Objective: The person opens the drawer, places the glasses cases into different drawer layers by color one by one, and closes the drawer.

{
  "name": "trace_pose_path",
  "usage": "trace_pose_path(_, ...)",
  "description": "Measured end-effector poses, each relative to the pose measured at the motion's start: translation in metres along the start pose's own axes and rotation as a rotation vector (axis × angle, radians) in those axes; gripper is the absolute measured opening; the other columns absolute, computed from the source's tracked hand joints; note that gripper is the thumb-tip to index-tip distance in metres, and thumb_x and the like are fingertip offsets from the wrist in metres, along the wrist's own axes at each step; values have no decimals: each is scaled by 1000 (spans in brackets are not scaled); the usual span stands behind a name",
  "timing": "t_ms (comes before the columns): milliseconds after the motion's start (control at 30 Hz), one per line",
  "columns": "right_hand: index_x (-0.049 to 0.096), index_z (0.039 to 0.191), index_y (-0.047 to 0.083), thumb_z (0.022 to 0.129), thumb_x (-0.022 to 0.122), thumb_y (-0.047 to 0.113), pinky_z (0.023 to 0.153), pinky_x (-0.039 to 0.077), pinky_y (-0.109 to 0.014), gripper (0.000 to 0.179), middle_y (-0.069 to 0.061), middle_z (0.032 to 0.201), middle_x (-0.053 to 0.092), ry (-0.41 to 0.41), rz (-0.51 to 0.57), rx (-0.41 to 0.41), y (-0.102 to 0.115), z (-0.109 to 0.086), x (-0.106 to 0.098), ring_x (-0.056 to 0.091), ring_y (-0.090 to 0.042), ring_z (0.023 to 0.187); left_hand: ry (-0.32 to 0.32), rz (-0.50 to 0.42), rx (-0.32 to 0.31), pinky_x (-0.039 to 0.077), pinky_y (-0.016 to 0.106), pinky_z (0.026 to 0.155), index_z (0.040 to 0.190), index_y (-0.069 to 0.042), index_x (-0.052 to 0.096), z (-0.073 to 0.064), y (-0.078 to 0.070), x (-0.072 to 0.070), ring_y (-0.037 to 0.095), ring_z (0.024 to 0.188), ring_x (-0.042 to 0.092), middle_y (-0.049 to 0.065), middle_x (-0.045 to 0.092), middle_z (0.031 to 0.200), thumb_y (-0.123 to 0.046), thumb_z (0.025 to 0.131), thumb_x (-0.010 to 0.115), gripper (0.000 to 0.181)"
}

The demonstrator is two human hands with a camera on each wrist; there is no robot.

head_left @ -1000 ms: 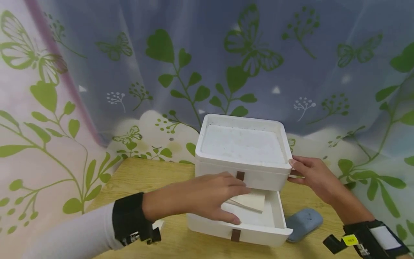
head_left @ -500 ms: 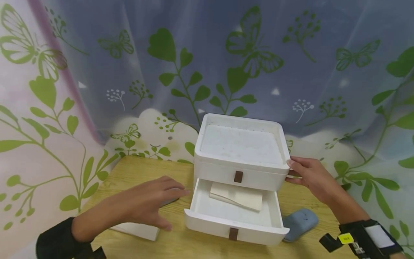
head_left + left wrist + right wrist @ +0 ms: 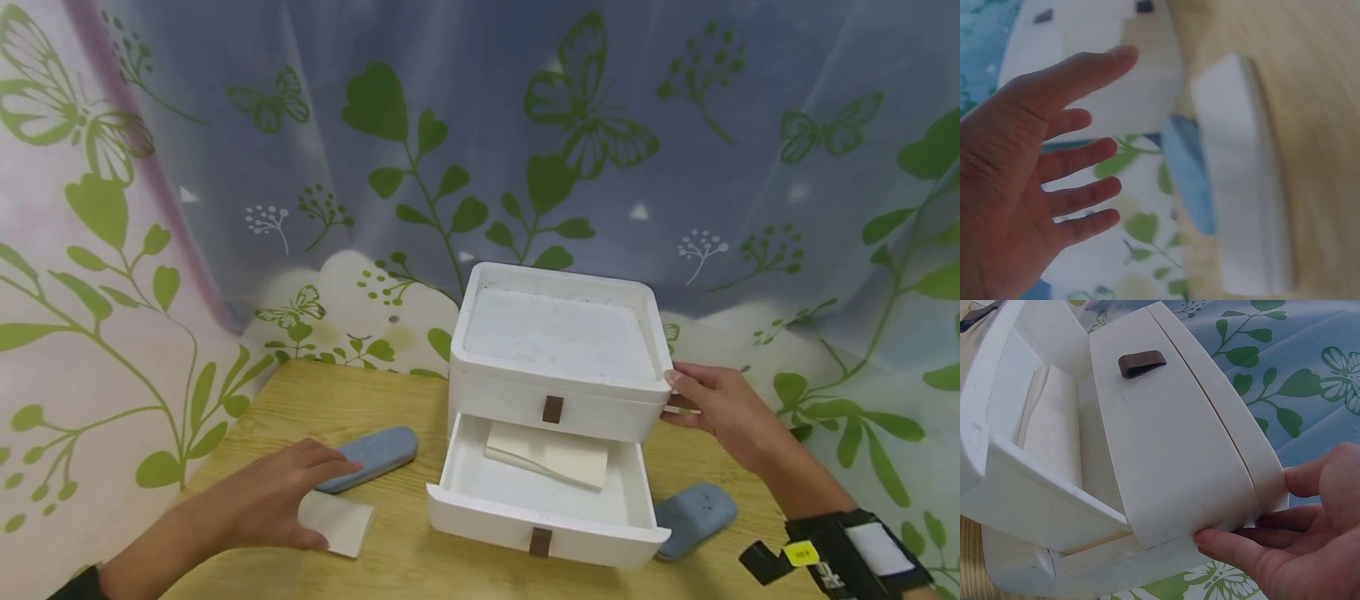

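My left hand hangs over the left of the table, fingers spread and holding nothing. Close by are a cream notebook and a blue-grey oblong case; the left wrist view has a gap between the fingers and the notebook. A white two-drawer storage box stands at centre. Its lower drawer is pulled out, with another cream notebook inside. At the box's upper right side, my right hand grips it with thumb and fingers, as the right wrist view confirms.
A second blue-grey case lies right of the pulled-out drawer. The box top is a shallow tray. Brown tabs mark both drawers. Behind the wooden table hangs a leaf-and-butterfly curtain.
My left hand has moved left from over the lower drawer to above the notebook and case on the left, uncovering the drawer. The right hand stays at the box.
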State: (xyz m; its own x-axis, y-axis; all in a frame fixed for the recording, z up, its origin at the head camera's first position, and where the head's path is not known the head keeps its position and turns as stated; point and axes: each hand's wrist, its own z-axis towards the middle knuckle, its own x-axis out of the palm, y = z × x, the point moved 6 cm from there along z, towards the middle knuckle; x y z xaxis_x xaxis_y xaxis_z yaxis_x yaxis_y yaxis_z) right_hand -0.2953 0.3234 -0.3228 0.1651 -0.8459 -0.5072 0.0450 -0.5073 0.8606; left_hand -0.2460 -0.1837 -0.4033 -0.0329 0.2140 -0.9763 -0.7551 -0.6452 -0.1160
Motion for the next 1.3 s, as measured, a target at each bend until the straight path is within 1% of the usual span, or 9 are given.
trace_pose_path(100, 28, 159, -8, 112, 45, 37, 98, 60, -38, 67, -33, 159, 40, 1, 5, 11, -1, -1, 1, 61, -38, 134, 71, -37, -53, 59, 48, 88, 142, -19, 62, -6, 14, 18, 29, 116, 63, 2, 67, 131, -57, 74, 88, 82)
trace_pose_path(233, 28, 160, -8, 112, 44, 37, 97, 60, -38, 68, -33, 160, 39, -6, -3, 23, -2, -3, 3, 57, -44, 137, 152, -72, -115, 59, 47, 89, 140, -18, 64, -15, 27, 40, 32, 116, 63, 5, 65, 130, -56, 74, 88, 80)
trace_pose_path(433, 28, 160, -8, 112, 44, 36, 97, 61, -38, 66, -33, 159, 40, -3, -13, -9, 1, -2, 3, 56, -46, 137, 162, -48, -121, 59, 41, 87, 137, -17, 66, -22, 39, 60, 27, 109, 64, 4, 67, 124, -53, 72, 88, 77)
trace_pose_path(600, 27, 160, -7, 112, 44, 37, 98, 60, -40, 67, -33, 160, 39, 0, -17, 3, 1, 0, 4, 53, -48, 139, 186, -40, -140, 57, 37, 83, 134, -18, 67, -25, 47, 71, 25, 104, 63, 3, 69, 120, -40, 70, 88, 71)
trace_pose_path(700, 26, 161, -7, 112, 44, 37, 99, 59, -40, 67, -33, 161, 37, 3, 0, 16, 0, 1, 5, 53, -48, 140, 159, -23, -126, 57, 35, 81, 131, -18, 69, -27, 48, 73, 23, 102, 64, 0, 70, 117, -34, 66, 88, 69)
trace_pose_path(800, 26, 161, -6, 112, 44, 38, 98, 60, -39, 68, -33, 161, 37, -2, -2, 14, 0, -1, 5, 54, -48, 139, 130, -17, -112, 57, 34, 79, 127, -20, 71, -26, 49, 72, 19, 100, 64, -2, 70, 114, -33, 64, 90, 67)
trace_pose_path(967, 26, 161, -6, 112, 45, 40, 97, 60, -37, 70, -32, 161, 38, -9, -18, 2, 2, -3, 4, 53, -49, 138, 84, 14, -75, 56, 29, 75, 119, -20, 74, -24, 48, 70, 11, 93, 64, -5, 71, 106, -40, 62, 92, 62)
trace_pose_path(1133, 26, 161, -6, 111, 45, 41, 97, 60, -37, 70, -32, 161, 38, -9, -20, -4, 3, -4, 2, 53, -50, 139, 28, 50, -26, 52, 23, 69, 115, -18, 74, -23, 44, 69, 4, 87, 60, -7, 68, 100, -46, 64, 90, 61)
trace_pose_path(1300, 26, 161, -7, 112, 43, 38, 97, 60, -37, 68, -33, 161, 37, -4, -26, -4, 2, -2, 2, 53, -49, 138, 15, 76, -16, 49, 21, 65, 116, -17, 73, -20, 40, 64, 2, 83, 55, -7, 64, 99, -48, 67, 88, 60)
